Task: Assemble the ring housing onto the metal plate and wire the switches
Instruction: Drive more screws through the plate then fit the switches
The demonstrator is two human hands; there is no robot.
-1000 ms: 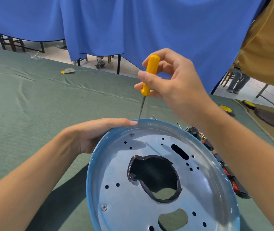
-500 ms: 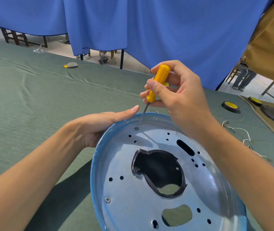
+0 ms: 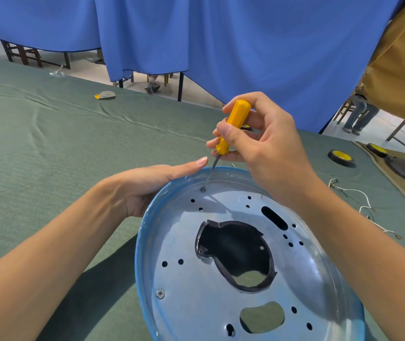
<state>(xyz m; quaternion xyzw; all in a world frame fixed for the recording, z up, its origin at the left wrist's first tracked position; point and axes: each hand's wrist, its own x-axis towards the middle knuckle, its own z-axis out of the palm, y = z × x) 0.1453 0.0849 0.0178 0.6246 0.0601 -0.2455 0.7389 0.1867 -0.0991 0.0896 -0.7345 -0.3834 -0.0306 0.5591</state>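
A round metal plate (image 3: 196, 303) with a blue-filmed rim lies in front of me, and the black ring housing (image 3: 233, 244) shows through its big middle opening. My right hand (image 3: 267, 148) grips a yellow-handled screwdriver (image 3: 233, 124) whose tip sits on a small screw (image 3: 203, 189) near the plate's far rim. My left hand (image 3: 152, 185) rests flat against the plate's far-left rim with straight fingers. Another screw (image 3: 160, 294) sits at the plate's lower left.
The green cloth table (image 3: 49, 156) stretches left and back. White wires (image 3: 358, 200) lie at the right. Yellow-and-black discs (image 3: 340, 157) sit at the far right, and a small grey-and-yellow part (image 3: 105, 95) at the back. Blue curtains hang behind.
The screwdriver tip came down from the rim onto the screw inside the plate. My view shifted, so the plate sits lower right and the black and red parts beside it are gone from sight.
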